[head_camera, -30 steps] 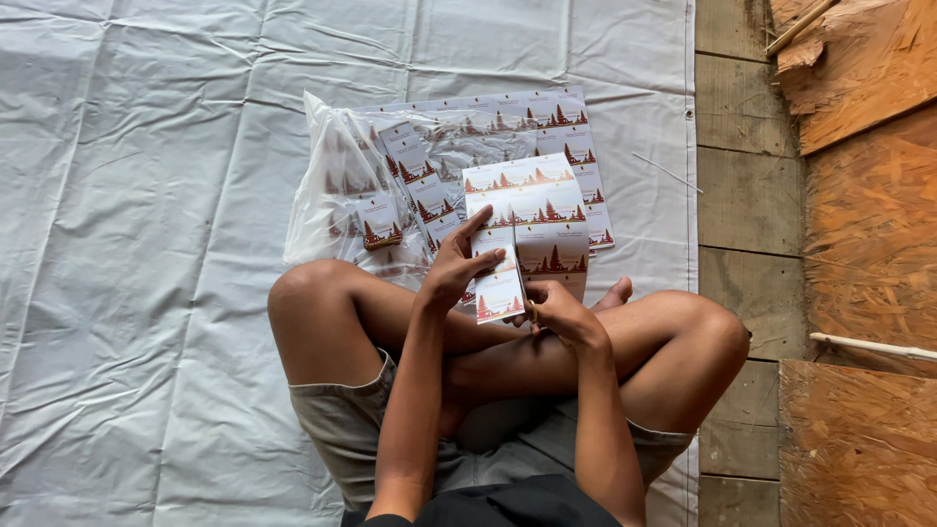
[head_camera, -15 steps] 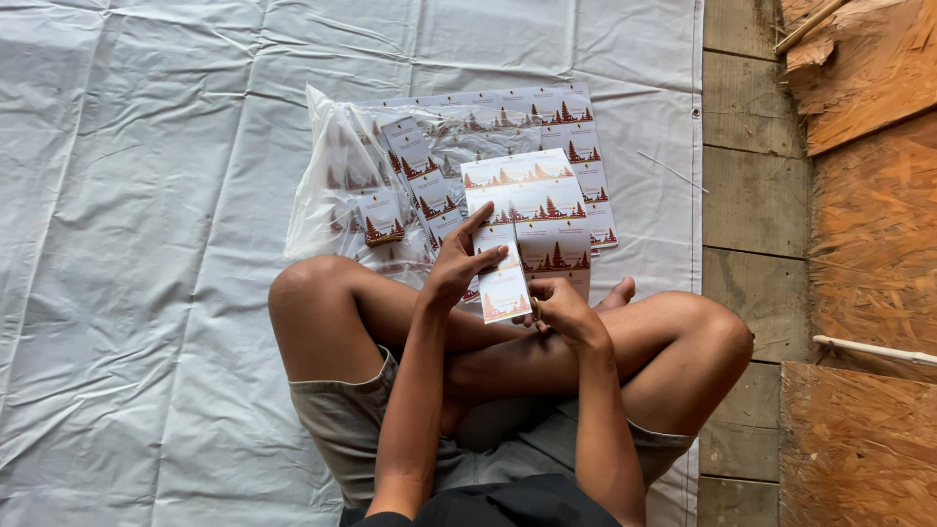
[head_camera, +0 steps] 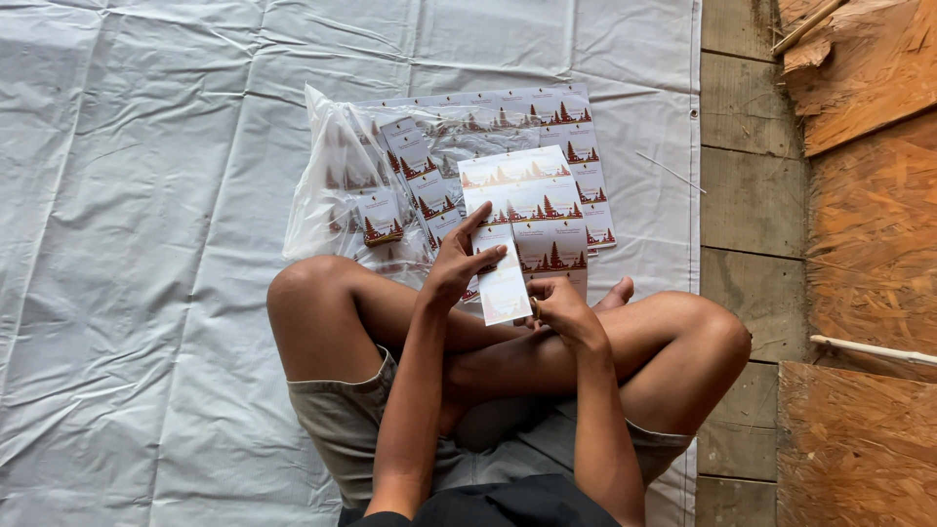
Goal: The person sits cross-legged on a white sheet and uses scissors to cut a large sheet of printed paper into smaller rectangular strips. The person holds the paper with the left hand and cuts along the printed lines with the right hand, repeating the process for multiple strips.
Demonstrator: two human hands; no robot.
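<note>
Underfoot, a wrinkled white plastic tarp [head_camera: 146,244] covers the wooden plank floor [head_camera: 742,195]. Both the left hand [head_camera: 459,263] and right hand [head_camera: 561,307] pinch a small white printed card [head_camera: 505,278]; beyond them, matching cards blur inside a clear plastic bag [head_camera: 342,185].
</note>
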